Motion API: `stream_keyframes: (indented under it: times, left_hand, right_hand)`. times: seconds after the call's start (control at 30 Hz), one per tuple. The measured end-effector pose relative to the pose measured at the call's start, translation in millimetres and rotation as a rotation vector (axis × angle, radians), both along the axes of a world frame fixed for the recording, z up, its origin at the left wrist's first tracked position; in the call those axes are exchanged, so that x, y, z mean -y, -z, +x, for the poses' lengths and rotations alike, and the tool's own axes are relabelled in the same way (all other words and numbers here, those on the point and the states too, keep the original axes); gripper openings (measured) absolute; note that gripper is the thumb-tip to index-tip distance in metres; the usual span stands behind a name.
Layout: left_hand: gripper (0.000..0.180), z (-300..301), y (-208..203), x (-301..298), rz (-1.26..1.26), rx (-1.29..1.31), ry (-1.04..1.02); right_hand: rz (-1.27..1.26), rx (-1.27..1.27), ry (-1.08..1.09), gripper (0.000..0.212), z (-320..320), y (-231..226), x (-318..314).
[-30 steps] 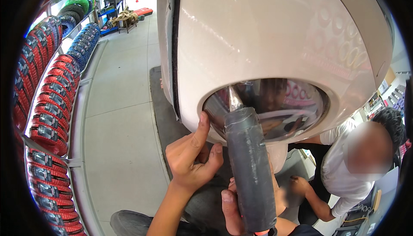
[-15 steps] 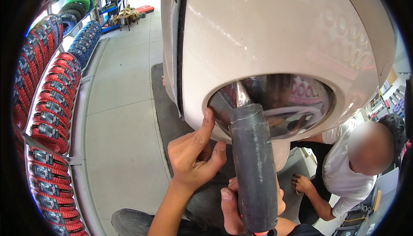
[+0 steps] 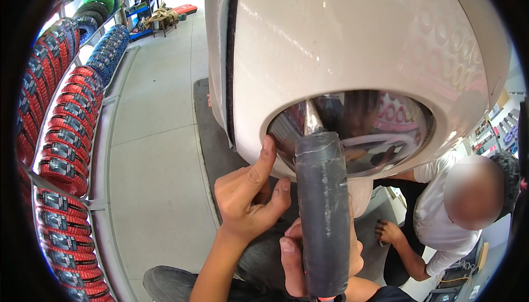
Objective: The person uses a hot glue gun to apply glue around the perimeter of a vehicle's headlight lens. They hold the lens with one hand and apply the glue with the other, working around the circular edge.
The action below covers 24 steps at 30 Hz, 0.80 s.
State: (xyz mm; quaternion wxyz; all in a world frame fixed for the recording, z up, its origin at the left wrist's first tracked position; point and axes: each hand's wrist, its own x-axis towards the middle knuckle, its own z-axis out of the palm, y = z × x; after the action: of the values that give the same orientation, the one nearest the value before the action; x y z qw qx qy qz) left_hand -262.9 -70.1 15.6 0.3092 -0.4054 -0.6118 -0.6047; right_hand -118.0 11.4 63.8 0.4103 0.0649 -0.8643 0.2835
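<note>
A black, scuffed cylindrical tool with a pointed metal tip (image 3: 322,214) is in my right hand (image 3: 292,260), whose thumb shows left of it and fingers right of it. Its tip overlaps the glossy oval lamp (image 3: 380,131) set in a cream-white vehicle body panel (image 3: 341,37); whether they touch I cannot tell. The body of the tool hides much of my right palm. My left hand (image 3: 248,194) holds nothing: the index finger points up at the panel edge beside the lamp, the thumb stands apart, and the other fingers curl.
Another person (image 3: 446,208) in a white shirt crouches at the right, one hand hanging low. Racks of red-wrapped tyres (image 3: 71,131) line the left side. A dark mat (image 3: 206,136) lies beneath the vehicle, on the pale tiled floor (image 3: 154,164). Blue shelves (image 3: 138,4) stand farther back.
The lower end of the tool and my right hand have shifted slightly left. My left hand keeps almost the same pose beside the lamp.
</note>
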Motion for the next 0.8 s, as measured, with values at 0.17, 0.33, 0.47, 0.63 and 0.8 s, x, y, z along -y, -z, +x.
stream_keyframes:
  times: [0.17,0.33,0.47,0.63,0.8]
  left_hand:
    - [0.069,-1,0,-2,0.004,-0.015,0.004]
    - [0.069,-2,2,-1,-0.006,-0.018,0.007]
    - [0.068,-3,3,0,-0.011,-0.021,0.011]
    - [0.067,-3,6,1,-0.014,-0.017,-0.002]
    - [0.067,-3,4,0,-0.024,-0.015,0.002]
  right_hand:
    - [-0.043,-0.217,0.007,0.072,-6,6,3]
    - [-0.036,-0.175,0.020,0.079,-6,4,5]
    - [-0.072,-0.160,0.009,0.081,-7,3,7]
    - [-0.095,-0.154,-0.041,0.077,-6,4,8]
    - [-0.234,-0.074,0.100,0.063,-5,11,24]
